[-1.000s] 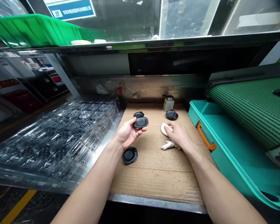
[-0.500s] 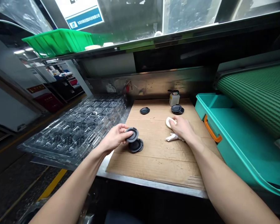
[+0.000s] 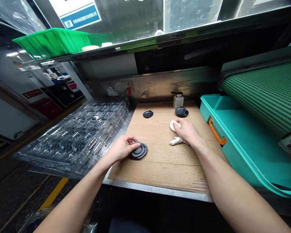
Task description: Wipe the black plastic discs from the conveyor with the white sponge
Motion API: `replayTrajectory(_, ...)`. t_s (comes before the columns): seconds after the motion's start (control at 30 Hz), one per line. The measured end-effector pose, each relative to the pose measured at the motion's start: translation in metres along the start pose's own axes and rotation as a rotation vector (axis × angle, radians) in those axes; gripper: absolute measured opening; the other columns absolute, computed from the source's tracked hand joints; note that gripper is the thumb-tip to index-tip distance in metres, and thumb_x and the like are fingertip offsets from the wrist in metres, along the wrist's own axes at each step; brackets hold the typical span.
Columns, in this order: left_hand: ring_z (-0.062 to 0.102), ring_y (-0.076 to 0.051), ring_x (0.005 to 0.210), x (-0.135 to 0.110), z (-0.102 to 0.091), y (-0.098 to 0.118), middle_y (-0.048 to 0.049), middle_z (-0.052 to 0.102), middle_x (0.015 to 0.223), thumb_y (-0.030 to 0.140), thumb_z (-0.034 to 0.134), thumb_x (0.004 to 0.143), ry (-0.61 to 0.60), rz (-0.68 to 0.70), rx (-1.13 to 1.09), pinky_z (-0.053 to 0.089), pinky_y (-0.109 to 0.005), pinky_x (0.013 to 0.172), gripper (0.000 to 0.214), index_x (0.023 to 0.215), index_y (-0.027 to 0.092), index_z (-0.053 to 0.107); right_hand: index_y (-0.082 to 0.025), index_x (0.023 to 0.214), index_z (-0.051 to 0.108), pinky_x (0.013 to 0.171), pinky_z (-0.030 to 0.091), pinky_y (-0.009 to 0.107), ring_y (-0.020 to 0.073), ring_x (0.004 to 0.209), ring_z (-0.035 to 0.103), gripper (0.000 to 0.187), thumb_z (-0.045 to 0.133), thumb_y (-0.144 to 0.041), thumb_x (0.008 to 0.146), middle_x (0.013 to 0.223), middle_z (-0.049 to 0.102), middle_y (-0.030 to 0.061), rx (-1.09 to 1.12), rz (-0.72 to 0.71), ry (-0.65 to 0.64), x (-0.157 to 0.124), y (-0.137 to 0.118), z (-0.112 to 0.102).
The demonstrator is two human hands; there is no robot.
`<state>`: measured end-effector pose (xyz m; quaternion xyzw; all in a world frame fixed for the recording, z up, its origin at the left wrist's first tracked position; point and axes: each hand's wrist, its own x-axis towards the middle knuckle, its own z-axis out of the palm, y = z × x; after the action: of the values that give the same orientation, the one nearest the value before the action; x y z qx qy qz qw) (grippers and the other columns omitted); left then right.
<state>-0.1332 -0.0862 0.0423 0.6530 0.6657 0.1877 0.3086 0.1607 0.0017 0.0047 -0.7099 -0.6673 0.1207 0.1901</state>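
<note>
The left hand (image 3: 122,148) curls its fingers over a stack of round black plastic discs (image 3: 141,150) on brown cardboard (image 3: 160,168), where a hasty slide could topple them, while the right hand (image 3: 187,131) pinches a white cloth pad (image 3: 174,125).

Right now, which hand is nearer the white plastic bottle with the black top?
Right. The right hand is in front of the bottle; the left hand is farther off, front-left.
</note>
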Motion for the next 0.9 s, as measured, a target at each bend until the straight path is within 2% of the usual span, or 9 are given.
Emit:
replayTrajectory(0.17,0.064,-0.019,0.077,-0.001,0.002,-0.005,-0.0034,0.068,0.085,0.058,0.056,0.082,0.015,0.064,0.156,0.048,-0.029,0.069,0.041,0.093,0.022,0.072,-0.028,0.117,0.064,0.074,0.043,0.033,0.0296,0.098,0.063,0.04,0.043,-0.049,0.09,0.104,0.07,0.0092,0.003,0.004,-0.005,0.0,0.0,0.001)
replayTrajectory(0.27,0.063,-0.025,0.098,-0.009,0.009,-0.004,-0.0087,0.064,0.105,0.062,0.045,0.086,0.138,0.11,0.284,0.046,-0.036,0.091,0.054,0.112,0.022,0.069,-0.028,0.116,0.064,0.075,0.044,0.034,0.0297,0.098,0.063,0.039,0.043,-0.047,0.091,0.105,0.07,0.009,0.002,0.004,-0.007,-0.001,0.0,0.001)
replayTrajectory(0.37,0.054,-0.031,0.117,-0.02,0.021,0.002,-0.0115,0.056,0.124,0.068,0.051,0.081,0.181,0.161,0.366,0.04,-0.042,0.101,0.071,0.137,0.023,0.052,-0.027,0.116,0.064,0.076,0.044,0.033,0.0294,0.099,0.063,0.038,0.043,-0.047,0.091,0.105,0.07,0.0091,0.005,0.0,-0.009,-0.002,0.0,0.001)
replayTrajectory(0.43,0.05,-0.033,0.121,-0.023,0.027,0.006,-0.0102,0.055,0.127,0.066,0.058,0.077,0.139,0.213,0.399,0.039,-0.043,0.102,0.074,0.139,0.027,0.049,-0.025,0.117,0.064,0.076,0.044,0.032,0.0287,0.1,0.063,0.039,0.043,-0.048,0.092,0.105,0.07,0.0099,0.006,0.01,-0.018,-0.001,0.0,0.001)
replayTrajectory(0.5,0.051,-0.032,0.119,-0.021,0.028,0.008,-0.0089,0.058,0.123,0.058,0.061,0.078,0.089,0.254,0.413,0.039,-0.043,0.103,0.063,0.133,0.028,0.055,-0.024,0.117,0.063,0.077,0.043,0.031,0.0278,0.101,0.063,0.04,0.043,-0.048,0.092,0.106,0.07,0.0107,0.007,0.022,-0.028,-0.001,-0.001,0.001)
replayTrajectory(0.63,0.053,-0.028,0.118,0.001,0.011,0.003,-0.0079,0.059,0.122,0.045,0.064,0.078,-0.003,0.303,0.392,0.036,-0.039,0.107,0.049,0.123,0.025,0.062,-0.024,0.117,0.063,0.077,0.043,0.031,0.0275,0.1,0.063,0.038,0.043,-0.046,0.092,0.105,0.069,0.0104,0.002,0.019,-0.033,0.0,-0.002,0.0)
replayTrajectory(0.77,0.055,-0.027,0.116,0.024,-0.012,-0.005,-0.0083,0.062,0.122,0.048,0.068,0.075,-0.019,0.322,0.407,0.038,-0.037,0.106,0.052,0.12,0.021,0.065,-0.024,0.117,0.062,0.077,0.043,0.031,0.0271,0.099,0.063,0.04,0.042,-0.048,0.093,0.105,0.069,0.0105,0.009,0.01,-0.039,-0.001,-0.002,0.0)
replayTrajectory(0.9,0.058,-0.027,0.115,0.03,-0.02,-0.007,-0.007,0.064,0.124,0.051,0.07,0.072,-0.024,0.332,0.392,0.04,-0.035,0.104,0.057,0.121,0.022,0.065,-0.025,0.118,0.061,0.078,0.044,0.032,0.027,0.098,0.064,0.038,0.041,-0.047,0.093,0.104,0.069,0.0096,0.023,-0.005,-0.02,0.0,-0.001,0.001)
